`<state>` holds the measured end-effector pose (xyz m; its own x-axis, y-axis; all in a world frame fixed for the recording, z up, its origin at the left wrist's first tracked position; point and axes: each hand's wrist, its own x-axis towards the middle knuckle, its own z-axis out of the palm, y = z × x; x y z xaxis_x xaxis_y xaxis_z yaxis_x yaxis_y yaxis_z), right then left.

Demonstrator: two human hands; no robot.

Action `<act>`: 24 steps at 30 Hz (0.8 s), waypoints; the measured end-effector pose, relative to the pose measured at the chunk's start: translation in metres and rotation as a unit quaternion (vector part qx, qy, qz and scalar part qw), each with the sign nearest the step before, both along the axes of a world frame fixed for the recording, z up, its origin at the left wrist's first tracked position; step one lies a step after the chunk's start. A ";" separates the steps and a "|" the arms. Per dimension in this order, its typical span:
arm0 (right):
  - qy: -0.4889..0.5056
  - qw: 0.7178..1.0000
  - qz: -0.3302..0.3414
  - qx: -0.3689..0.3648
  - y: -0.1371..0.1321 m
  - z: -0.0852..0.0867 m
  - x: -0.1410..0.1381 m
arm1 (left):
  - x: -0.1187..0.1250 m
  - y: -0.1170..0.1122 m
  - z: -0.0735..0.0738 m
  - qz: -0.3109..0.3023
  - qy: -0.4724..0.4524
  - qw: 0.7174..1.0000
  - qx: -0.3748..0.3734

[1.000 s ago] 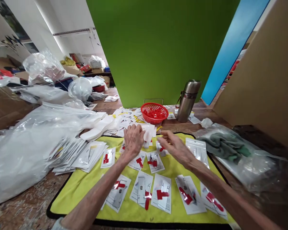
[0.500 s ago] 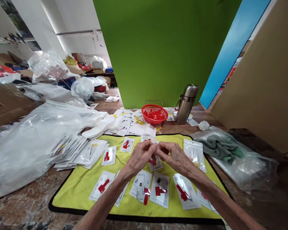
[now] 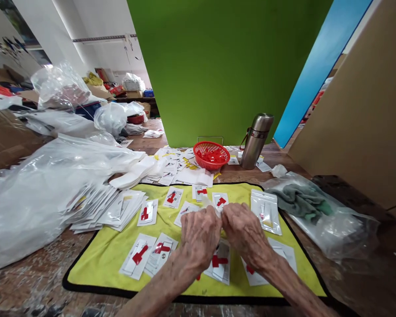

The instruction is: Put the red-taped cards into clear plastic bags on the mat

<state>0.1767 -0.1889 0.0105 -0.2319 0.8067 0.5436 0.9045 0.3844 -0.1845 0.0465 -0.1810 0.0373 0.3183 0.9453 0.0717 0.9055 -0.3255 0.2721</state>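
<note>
My left hand (image 3: 200,234) and my right hand (image 3: 243,230) meet over the middle of a yellow cloth (image 3: 108,255), fingers curled and knuckles up. Pinched between them is a small translucent plastic bag (image 3: 207,202); only its upper part shows, and my fingers hide the rest. Around the hands lie white cards with red pieces, such as one card (image 3: 173,197) beyond my left hand and another card (image 3: 137,256) nearer me. A card with a red piece (image 3: 219,261) sits partly under my wrists. Right of my right hand is a zip bag (image 3: 265,211) with a card inside.
A red basket (image 3: 211,166) of red pieces stands behind the cloth, beside a steel flask (image 3: 256,141). Stacked packets (image 3: 95,207) and a large plastic bag (image 3: 46,176) fill the left. A grey-green rag (image 3: 298,202) lies on plastic at right. A green panel (image 3: 224,70) rises behind.
Both hands have come slightly nearer me and turned, knuckles now up, with fingers closed tighter on the plastic bag. Small cards behind them have come into sight. The view has shifted slightly.
</note>
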 end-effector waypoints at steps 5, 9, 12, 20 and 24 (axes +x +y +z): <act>0.143 0.976 0.028 -0.161 -0.006 0.012 0.008 | 0.002 -0.003 0.000 0.010 -0.024 1.000 -0.018; 0.158 0.940 0.036 -0.301 -0.008 0.019 0.019 | 0.004 -0.008 -0.006 -0.008 -0.090 0.995 -0.039; 0.192 0.927 0.022 -0.322 -0.009 0.019 0.030 | -0.003 -0.008 -0.008 -0.033 -0.202 0.977 -0.067; 0.528 0.702 0.133 -0.459 -0.021 0.036 0.033 | -0.037 0.013 -0.006 0.030 -0.577 0.727 -0.372; 0.547 0.663 0.157 -0.487 -0.024 0.035 0.030 | -0.034 0.006 -0.014 -0.012 -0.614 0.678 -0.403</act>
<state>0.2068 -0.2127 0.0451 -0.3677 0.9041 -0.2175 -0.0706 -0.2603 -0.9629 0.0121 -0.1745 0.0228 0.5029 0.8304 -0.2400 -0.1693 0.3669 0.9147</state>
